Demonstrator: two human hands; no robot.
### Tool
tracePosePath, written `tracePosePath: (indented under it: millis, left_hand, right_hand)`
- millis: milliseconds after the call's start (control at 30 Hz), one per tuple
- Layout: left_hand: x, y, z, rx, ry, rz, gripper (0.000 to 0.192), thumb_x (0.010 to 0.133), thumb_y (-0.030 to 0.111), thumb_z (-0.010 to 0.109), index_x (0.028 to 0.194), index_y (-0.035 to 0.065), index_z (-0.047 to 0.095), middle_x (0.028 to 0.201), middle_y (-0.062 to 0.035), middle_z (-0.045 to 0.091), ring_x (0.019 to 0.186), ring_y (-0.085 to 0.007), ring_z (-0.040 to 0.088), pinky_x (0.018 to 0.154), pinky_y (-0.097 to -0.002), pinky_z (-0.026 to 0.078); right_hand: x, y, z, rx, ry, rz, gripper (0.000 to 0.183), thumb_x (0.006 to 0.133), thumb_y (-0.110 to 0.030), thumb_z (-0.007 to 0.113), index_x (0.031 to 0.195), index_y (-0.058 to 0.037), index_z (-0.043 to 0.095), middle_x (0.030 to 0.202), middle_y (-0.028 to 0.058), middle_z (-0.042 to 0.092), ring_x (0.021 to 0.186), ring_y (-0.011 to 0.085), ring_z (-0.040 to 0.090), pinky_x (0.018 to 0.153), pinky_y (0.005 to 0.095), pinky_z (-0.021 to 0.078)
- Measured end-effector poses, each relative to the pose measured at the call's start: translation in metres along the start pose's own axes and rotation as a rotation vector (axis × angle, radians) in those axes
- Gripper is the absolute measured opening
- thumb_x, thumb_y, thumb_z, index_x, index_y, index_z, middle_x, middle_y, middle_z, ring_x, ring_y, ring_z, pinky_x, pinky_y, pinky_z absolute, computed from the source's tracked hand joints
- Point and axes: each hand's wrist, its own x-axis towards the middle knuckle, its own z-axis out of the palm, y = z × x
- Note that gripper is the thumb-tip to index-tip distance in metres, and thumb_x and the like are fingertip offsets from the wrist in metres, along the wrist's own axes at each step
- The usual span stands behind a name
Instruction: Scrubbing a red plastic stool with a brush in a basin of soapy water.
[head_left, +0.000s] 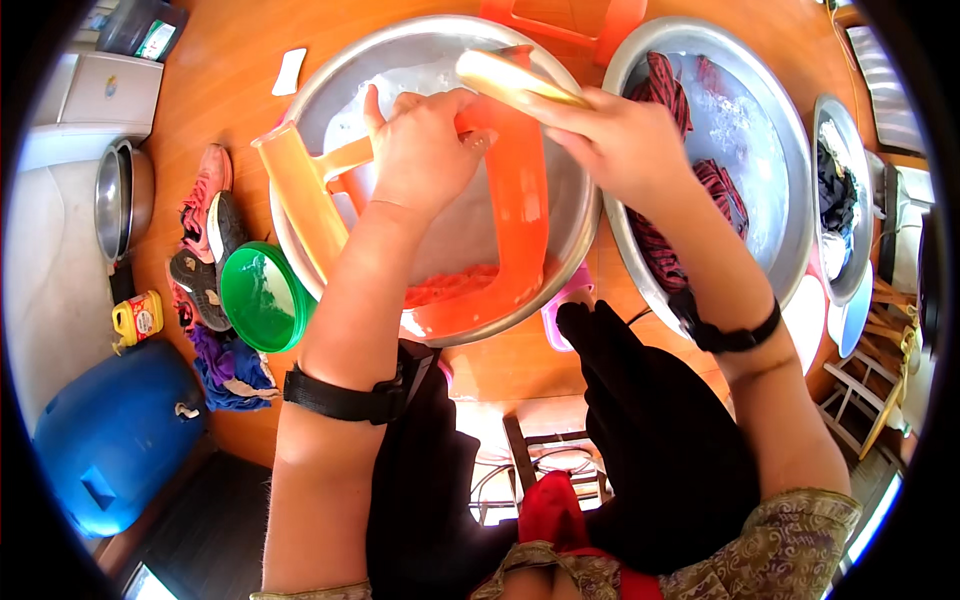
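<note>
An orange plastic stool (517, 202) stands tilted inside a large round metal basin (566, 281). The basin holds cloudy, sudsy water. My left hand (427, 146) grips the stool's upper edge between thumb and fingers, with the little finger raised. In my right hand (622, 139) is a pale yellow, flat-backed brush-like tool (517, 79), held over the stool's upper right part. Its underside is hidden, so I cannot tell whether it touches the plastic.
At the right, a second metal basin (795, 225) holds water and striped red-and-black cloth (660, 255). Beyond it sits a smaller basin (862, 202) of dark clothes. Left are shoes (206, 199), a green plastic basin (259, 296) and a blue barrel (120, 439). Another orange piece (555, 30) lies behind.
</note>
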Motion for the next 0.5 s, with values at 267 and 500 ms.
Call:
tracePosePath:
  millis: [267,500]
  left_hand:
    - [0.005,0.007,0.005,-0.024,-0.082,0.025,0.036,0.083,0.033,0.07,0.114,0.0147,0.066,0.09,-0.0051,0.068,0.105,-0.0218,0.057,0.115,-0.0533,0.009]
    - [0.004,0.02,0.003,0.059,-0.154,0.075,0.037,0.085,0.032,0.067,0.118,0.0172,0.064,0.107,-0.0022,0.068,0.117,-0.0234,0.051,0.116,-0.0553,0.005]
  right_hand:
    - [-0.007,0.04,0.002,0.03,-0.081,-0.034,0.038,0.088,-0.022,0.06,0.123,-0.0359,0.062,0.074,0.0036,0.059,0.062,0.0233,0.061,0.053,0.0353,0.0475]
    - [-0.033,0.076,-0.023,0.093,-0.058,-0.01,0.042,0.085,-0.021,0.066,0.125,-0.0335,0.062,0.07,0.0054,0.057,0.058,0.0249,0.057,0.052,0.0343,0.0463]
